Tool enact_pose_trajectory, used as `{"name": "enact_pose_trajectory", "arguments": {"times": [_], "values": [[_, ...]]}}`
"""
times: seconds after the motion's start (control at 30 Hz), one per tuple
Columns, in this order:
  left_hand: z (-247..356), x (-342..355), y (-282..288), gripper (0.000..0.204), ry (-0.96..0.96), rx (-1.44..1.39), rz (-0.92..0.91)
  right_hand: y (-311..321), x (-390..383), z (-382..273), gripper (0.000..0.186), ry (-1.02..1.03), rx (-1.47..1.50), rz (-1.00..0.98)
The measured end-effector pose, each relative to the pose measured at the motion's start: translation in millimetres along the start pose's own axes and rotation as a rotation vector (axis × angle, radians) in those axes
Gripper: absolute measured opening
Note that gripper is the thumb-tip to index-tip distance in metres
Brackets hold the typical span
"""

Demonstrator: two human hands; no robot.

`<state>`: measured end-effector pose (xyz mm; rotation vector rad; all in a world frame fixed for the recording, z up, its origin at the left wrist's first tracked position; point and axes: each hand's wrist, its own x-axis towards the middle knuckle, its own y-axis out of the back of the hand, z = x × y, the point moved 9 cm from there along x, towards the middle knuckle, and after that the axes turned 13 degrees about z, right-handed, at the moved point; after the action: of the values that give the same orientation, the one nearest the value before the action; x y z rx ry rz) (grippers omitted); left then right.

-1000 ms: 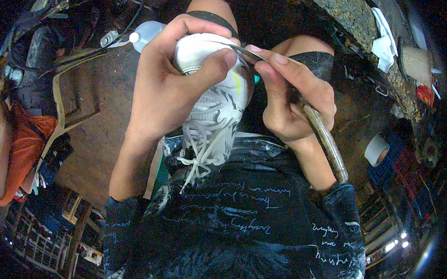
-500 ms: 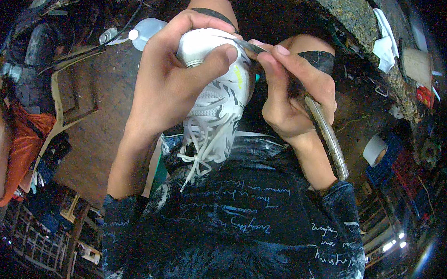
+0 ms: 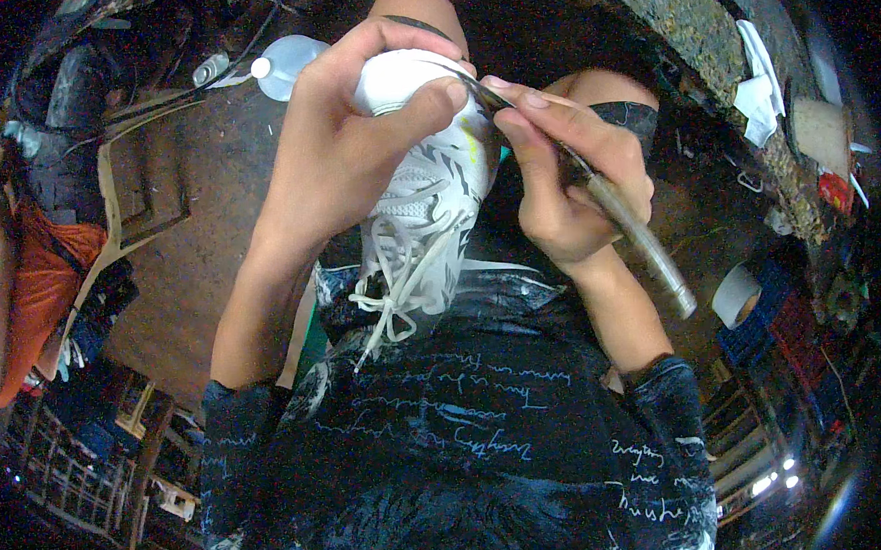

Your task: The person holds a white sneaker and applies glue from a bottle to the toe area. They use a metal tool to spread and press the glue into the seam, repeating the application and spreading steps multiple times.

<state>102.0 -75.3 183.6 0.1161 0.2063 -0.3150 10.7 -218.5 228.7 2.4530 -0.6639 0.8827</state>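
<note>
A white sneaker (image 3: 425, 185) with dark streaks, yellow accents and tied white laces rests toe-away on my lap. My left hand (image 3: 332, 147) wraps its toe end, thumb on the upper and fingers over the far edge. In my right hand (image 3: 583, 161) is a thin-bladed knife (image 3: 640, 239) with a worn, rounded handle. Thumb and fingers pinch its dark metal blade, while the handle slants down past the palm. The blade's tip lies at the toe's right edge, by my left thumb, where sole and upper meet; its exact contact is hard to make out.
A translucent bottle with a white cap (image 3: 292, 65) stands beyond my left hand. On the right run a rough slab edge (image 3: 681, 43) with a white scrap (image 3: 759, 99) and a white roll (image 3: 738, 296). Someone in orange clothing (image 3: 62, 267) is at the far left.
The knife's handle end has swung outward to the right and up as my right hand turned. The blade stays at the toe's edge. My left hand and the sneaker have barely shifted.
</note>
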Motion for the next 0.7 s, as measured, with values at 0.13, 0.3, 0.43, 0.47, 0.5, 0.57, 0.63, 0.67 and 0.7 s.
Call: {"name": "enact_pose_trajectory", "arguments": {"times": [0.13,0.3,0.43,0.47,0.5,0.57,0.63,0.67,0.7], "values": [[0.6,0.1,-0.2,0.023,-0.008,-0.015,0.0,8.9,-1.2,19.6,0.021,-0.271,0.112,0.09],[3.3,-1.2,-0.3,0.022,-0.011,-0.03,-0.004,13.7,0.2,18.4,0.025,-0.214,0.235,0.093],[-0.5,-3.6,-0.3,0.022,0.095,-0.116,-0.012,15.5,-1.4,20.0,0.03,-0.173,0.25,0.102],[0.2,-4.8,-0.2,0.022,0.096,-0.104,-0.009,14.7,-1.8,18.1,0.03,-0.156,0.235,0.073],[0.8,-5.8,0.0,0.022,0.097,-0.093,-0.005,14.5,-2.2,15.6,0.031,-0.139,0.22,0.043],[3.2,-7.0,0.3,0.023,0.083,-0.089,0.01,14.6,-2.6,10.6,0.032,-0.106,0.204,0.011],[4.7,-7.8,0.3,0.024,0.078,-0.087,0.013,13.9,-2.6,7.3,0.033,-0.082,0.182,-0.018],[5.5,-8.3,0.5,0.024,0.079,-0.085,0.01,11.3,-2.5,2.2,0.032,-0.026,0.16,-0.093],[6.5,-8.5,0.7,0.025,0.076,-0.092,0.01,10.5,-2.6,1.5,0.031,-0.02,0.168,-0.103]]}}
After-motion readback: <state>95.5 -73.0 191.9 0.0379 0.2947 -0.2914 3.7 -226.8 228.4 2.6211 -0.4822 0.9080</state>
